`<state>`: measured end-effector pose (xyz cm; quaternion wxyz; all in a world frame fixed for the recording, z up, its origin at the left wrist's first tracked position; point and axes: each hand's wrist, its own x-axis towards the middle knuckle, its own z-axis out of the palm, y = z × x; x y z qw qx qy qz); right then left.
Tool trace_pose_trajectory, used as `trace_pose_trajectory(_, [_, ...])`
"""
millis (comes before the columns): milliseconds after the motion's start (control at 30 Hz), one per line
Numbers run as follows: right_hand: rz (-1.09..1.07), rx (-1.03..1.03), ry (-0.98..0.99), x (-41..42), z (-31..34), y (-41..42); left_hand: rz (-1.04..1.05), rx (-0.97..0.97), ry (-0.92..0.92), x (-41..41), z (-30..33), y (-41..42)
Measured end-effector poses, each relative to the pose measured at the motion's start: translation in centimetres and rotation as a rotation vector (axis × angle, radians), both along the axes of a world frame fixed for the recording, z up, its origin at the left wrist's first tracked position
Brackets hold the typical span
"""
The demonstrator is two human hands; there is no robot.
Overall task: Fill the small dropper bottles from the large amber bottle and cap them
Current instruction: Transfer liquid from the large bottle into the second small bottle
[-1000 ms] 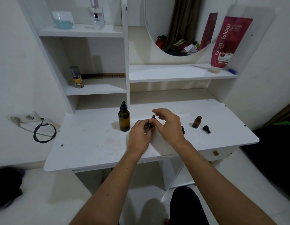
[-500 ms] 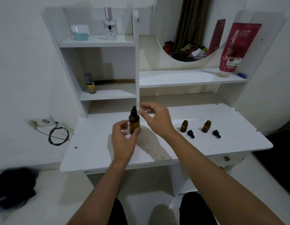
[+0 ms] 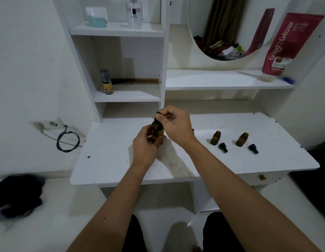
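Observation:
The large amber bottle (image 3: 156, 132) stands on the white desk (image 3: 110, 160), left of centre. My left hand (image 3: 146, 144) grips its body from the near side. My right hand (image 3: 174, 124) pinches its black dropper cap (image 3: 159, 118) from above. Two small amber bottles stand uncapped to the right, one (image 3: 215, 137) nearer the middle and one (image 3: 242, 139) further right. A black dropper cap lies in front of each, the first cap (image 3: 223, 147) and the second cap (image 3: 253, 148). A dark bit of something (image 3: 193, 130) peeks out behind my right wrist; I cannot tell what it is.
Shelves rise behind the desk, with a small yellow spray can (image 3: 106, 82) and a comb (image 3: 135, 81). A red tube (image 3: 283, 46) leans on the right shelf under a round mirror (image 3: 223, 28). A coiled cable (image 3: 68, 141) hangs at the wall on the left.
My hands left a small bottle near the desk's middle and moved left to the large amber bottle. Now the left hand grips its body and the right pinches its cap.

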<state>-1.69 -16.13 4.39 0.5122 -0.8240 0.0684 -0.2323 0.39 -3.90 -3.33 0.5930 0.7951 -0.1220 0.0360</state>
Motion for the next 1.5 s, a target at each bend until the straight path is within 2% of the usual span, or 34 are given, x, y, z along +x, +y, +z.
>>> trace_pose_trajectory(233, [0.016, -0.02, 0.032, 0.1, 0.5, -0.2, 0.015, 0.08, -0.013, 0.1, -0.2, -0.1])
trace_pose_trajectory(433, [0.042, 0.052, 0.053, -0.4, 1.2, -0.4, 0.018, 0.105, -0.02, -0.1, -0.1, -0.1])
trace_pose_trajectory(600, [0.028, 0.18, -0.086, -1.0, 3.9, -1.1, 0.063, 0.107, 0.01, -0.7, 0.3, -0.2])
trace_pose_trajectory(733, [-0.002, 0.205, -0.203, -2.4, 5.7, -2.5, 0.177, 0.071, -0.007, -3.0, 0.8, -0.5])
trace_pose_trajectory(833, [-0.043, 0.21, -0.213, -4.2, 5.5, -4.3, 0.23, 0.006, -0.031, -5.5, 0.6, -1.3])
trace_pose_trajectory(967, [-0.127, 0.219, -0.202, -6.8, 4.4, -7.6, 0.121, -0.056, 0.002, -8.6, 0.9, -3.6])
trace_pose_trajectory(1167, [-0.231, 0.241, -0.201, -9.8, 3.3, -12.3, -0.253, 0.043, -0.038, -11.2, 1.0, -9.3])
trace_pose_trajectory(1500, [-0.343, 0.14, -0.123, -11.2, 2.4, -15.2, -0.289, 0.198, -0.032, -8.0, 0.7, -14.9])
